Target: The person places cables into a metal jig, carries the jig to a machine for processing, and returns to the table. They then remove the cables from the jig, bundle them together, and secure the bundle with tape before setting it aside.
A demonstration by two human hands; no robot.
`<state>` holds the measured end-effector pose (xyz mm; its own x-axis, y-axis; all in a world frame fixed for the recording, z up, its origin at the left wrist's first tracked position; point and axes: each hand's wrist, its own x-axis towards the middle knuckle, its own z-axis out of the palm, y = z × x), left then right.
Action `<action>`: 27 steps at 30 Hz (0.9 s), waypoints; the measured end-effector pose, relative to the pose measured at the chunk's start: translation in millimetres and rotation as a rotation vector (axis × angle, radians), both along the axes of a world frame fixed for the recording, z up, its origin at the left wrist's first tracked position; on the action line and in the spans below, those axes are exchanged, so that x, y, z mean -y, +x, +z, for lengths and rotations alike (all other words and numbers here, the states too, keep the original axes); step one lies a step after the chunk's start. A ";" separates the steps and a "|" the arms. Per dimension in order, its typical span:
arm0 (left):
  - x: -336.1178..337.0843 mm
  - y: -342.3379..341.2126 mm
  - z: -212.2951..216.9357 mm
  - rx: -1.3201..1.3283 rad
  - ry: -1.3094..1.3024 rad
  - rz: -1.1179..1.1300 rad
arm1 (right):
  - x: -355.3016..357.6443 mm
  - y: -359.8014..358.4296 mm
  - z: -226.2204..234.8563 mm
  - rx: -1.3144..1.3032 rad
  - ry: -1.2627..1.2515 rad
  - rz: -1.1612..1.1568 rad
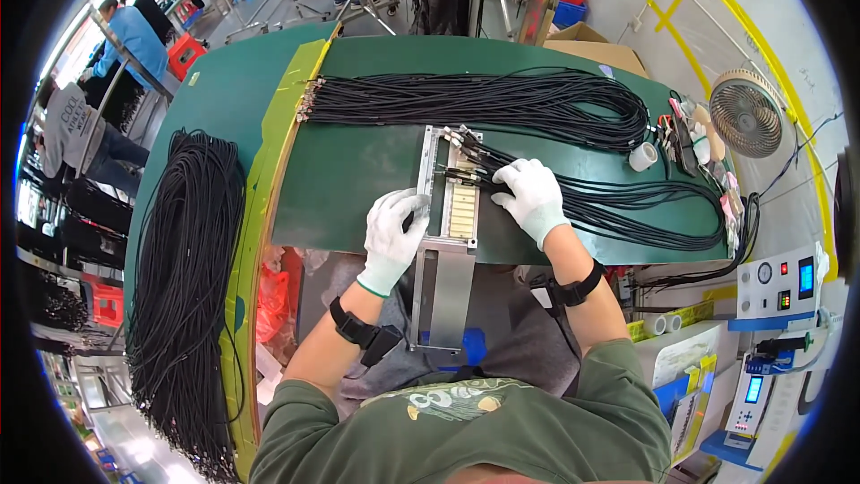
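Nearest, a dark green T-shirt (555,430) fills the lower edge, and two bare forearms reach forward from it, each with a black strap (356,326) behind the wrist. Just beyond, a long metal fixture (453,291) juts out past the near edge of the green counter (358,170). Both hands wear white gloves. At the fixture's left rail, the left hand (391,237) has its fingers curled, thumb and forefinger close together; whether anything is pinched between them I cannot tell. On the other side, the right hand (535,200) bends its fingers down by the black cables (618,197) at the fixture; their grip is hidden. Those cables run from the fixture's upper part, above a row of pale yellow blocks (463,212), and loop round on the right. To the left, a large black cable bundle (184,242) lies beside a yellow-topped divider (274,139). Farther across, another cable bundle (475,99) stretches sideways, with a white roll (642,157) near its looped end. Beyond that, at the right, is a round fan (745,112). Farthest off, at upper left, a person in blue (143,40) is near a red stool (184,55).
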<state>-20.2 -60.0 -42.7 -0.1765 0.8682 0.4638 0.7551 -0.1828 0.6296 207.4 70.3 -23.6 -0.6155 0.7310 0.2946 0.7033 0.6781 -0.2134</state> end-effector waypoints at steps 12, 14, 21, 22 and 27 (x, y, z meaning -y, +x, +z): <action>-2.5 0.4 2.8 0.027 0.097 0.029 | 14.8 4.6 19.4 -0.066 0.057 0.145; -3.7 1.4 3.1 0.013 0.154 0.010 | 17.9 2.6 22.3 -0.066 0.055 0.188; -0.9 7.4 9.0 -0.016 0.160 -0.067 | 31.9 -3.8 17.0 -0.090 0.042 0.301; -0.3 8.4 9.7 -0.003 0.136 -0.100 | 33.6 -6.5 19.2 -0.092 0.057 0.297; 6.5 13.4 15.1 0.041 0.150 -0.249 | 52.7 -21.9 20.0 -0.317 -0.207 0.419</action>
